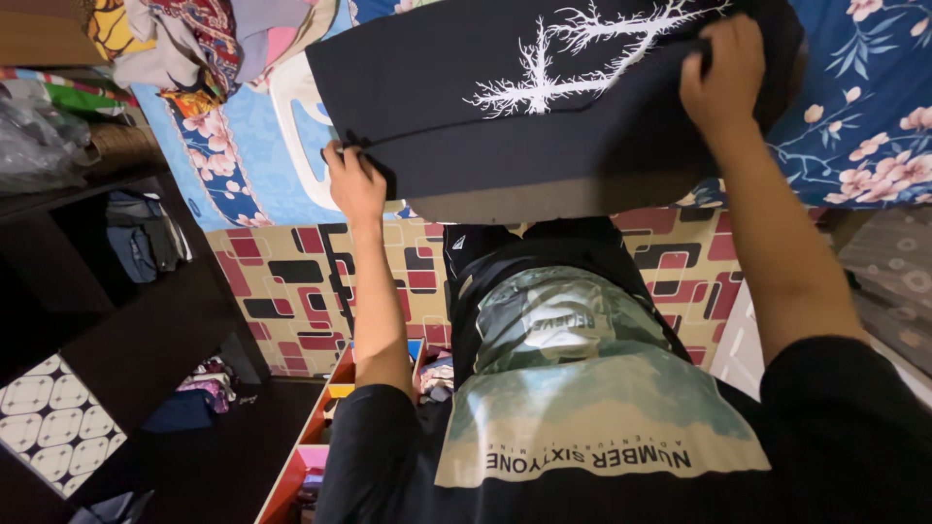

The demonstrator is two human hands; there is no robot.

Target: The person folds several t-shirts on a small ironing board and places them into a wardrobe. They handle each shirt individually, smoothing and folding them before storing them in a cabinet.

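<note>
Far left of frame: dark wooden shelf unit (146,291) with folded clothes in its compartments. Upper left: heap of mixed coloured clothes (184,44), beside it a white plastic chair (296,136), partly hidden.

Left hand (354,182) sat left of centre, fingers pinched closed on the lower left edge of the black fabric garment with a white branching print (544,87). Garment spanned the upper middle of frame, held up and spread flat between both hands, above the person's torso. Below it, centre: patterned floor of red, black and beige rounded rectangles (291,281), and the person's own dark printed t-shirt (582,417).

Right hand (723,73) at upper right, fingers curled over the garment's right edge, gripping it. Behind it, far right: blue bedsheet with pink blossom print (864,107).
</note>
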